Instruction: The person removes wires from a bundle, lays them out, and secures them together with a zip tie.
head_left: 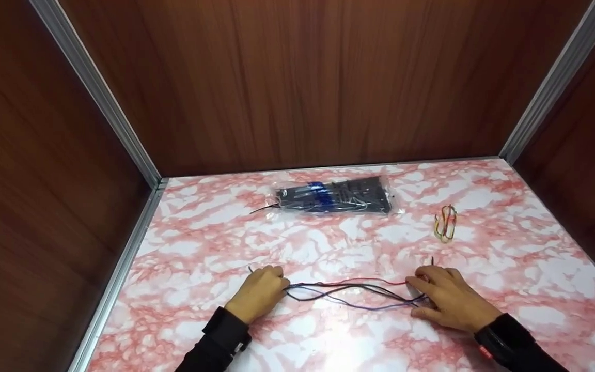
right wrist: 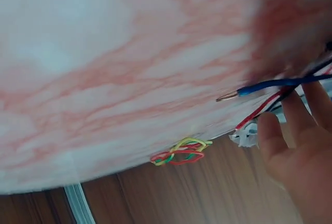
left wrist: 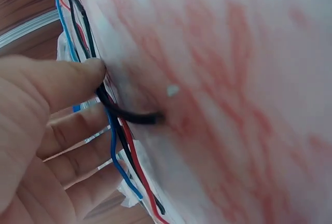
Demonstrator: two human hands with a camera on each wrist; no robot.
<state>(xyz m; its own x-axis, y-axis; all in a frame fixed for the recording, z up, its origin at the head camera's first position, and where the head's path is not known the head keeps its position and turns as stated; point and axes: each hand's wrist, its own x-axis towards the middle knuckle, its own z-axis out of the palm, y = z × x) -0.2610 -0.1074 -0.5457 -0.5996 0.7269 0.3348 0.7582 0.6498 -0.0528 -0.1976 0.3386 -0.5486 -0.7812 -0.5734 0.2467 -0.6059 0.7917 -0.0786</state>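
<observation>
A bundle of loose wires (head_left: 351, 285), black, blue and red, stretches between both hands just over the table. The left hand (head_left: 260, 294) pinches the bundle near one end. In the left wrist view its thumb lies over a black wire (left wrist: 129, 115), while blue and red wire ends (left wrist: 136, 154) hang across its other fingers. At the opposite end the right hand (head_left: 450, 299) touches the wires with relaxed fingers, its thumb spread apart from them. A blue wire (right wrist: 270, 84) with a bare copper tip pokes out past those fingers in the right wrist view.
Behind the hands lies a clear plastic bag of black cable ties (head_left: 336, 196) with a blue band. A small coil of red, yellow and green wire (head_left: 446, 225) rests at the right. Brown wood-look panels (head_left: 328, 88) wall in the red-and-white marbled table (head_left: 199, 222).
</observation>
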